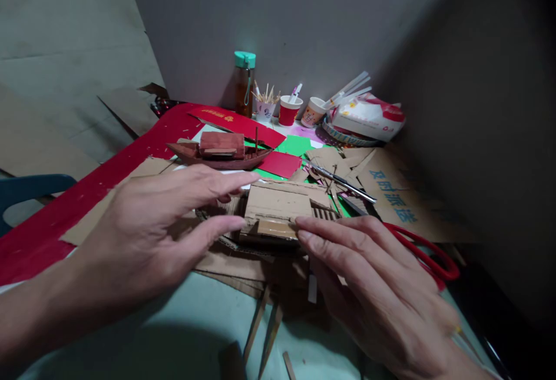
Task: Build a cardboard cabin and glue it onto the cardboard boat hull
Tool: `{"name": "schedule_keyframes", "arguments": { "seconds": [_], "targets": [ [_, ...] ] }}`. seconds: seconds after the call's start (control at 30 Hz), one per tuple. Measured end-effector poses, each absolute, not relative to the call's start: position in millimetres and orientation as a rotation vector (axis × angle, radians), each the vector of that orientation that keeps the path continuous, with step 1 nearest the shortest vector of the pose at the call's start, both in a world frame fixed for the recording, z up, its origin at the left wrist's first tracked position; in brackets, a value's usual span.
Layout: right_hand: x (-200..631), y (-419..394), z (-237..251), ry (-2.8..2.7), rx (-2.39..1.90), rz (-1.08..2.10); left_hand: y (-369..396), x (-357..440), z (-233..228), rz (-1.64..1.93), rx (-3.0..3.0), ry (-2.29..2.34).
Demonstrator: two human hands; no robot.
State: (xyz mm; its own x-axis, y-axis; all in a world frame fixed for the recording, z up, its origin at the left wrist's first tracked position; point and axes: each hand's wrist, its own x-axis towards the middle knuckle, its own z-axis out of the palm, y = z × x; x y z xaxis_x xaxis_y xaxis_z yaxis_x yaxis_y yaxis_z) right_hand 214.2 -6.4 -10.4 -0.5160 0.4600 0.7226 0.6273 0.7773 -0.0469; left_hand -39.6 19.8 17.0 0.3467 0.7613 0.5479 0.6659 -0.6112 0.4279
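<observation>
A cardboard model boat (278, 200) with a cabin roof lies in front of me on cardboard pieces. My left hand (169, 218) is open at its left side, thumb and fingers apart; the thumb tip comes up close to the cabin's edge. Along the near side of the roof runs a small cardboard strip (278, 229). The fingertips of my right hand (369, 281) are together on the strip's right end, and the right thumb is mostly hidden. Behind the boat stands a reddish-brown model boat (221, 151) with a cabin and a short mast.
Red-handled scissors (428, 252) and a utility knife (343, 182) lie at the right beside cardboard scraps (386, 194). Farther back are a bottle (244, 84), a red paper cup (289, 110), other cups with sticks, and a tissue pack (369, 116). Cardboard strips (269, 333) lie nearest me.
</observation>
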Motion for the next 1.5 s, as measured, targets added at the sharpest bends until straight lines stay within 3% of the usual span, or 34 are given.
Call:
{"name": "schedule_keyframes", "arguments": {
  "seconds": [0.53, 1.1, 1.27, 1.5],
  "targets": [
    [211, -2, -19, -2.161, -0.752, -0.207, 22, -18, 6, 0.927, 1.906, 1.227],
    [215, 1, -14, -2.072, -0.770, -0.031, 15, -10, -2, 1.123, 1.877, 1.347],
    [228, -4, -3, -1.817, -1.088, -0.251, 10, -8, -10, 1.214, 1.840, 1.461],
    [232, -9, 1, -2.116, -0.947, -0.096, 10, -8, -12, 1.219, 1.878, 1.478]
  ]
}}
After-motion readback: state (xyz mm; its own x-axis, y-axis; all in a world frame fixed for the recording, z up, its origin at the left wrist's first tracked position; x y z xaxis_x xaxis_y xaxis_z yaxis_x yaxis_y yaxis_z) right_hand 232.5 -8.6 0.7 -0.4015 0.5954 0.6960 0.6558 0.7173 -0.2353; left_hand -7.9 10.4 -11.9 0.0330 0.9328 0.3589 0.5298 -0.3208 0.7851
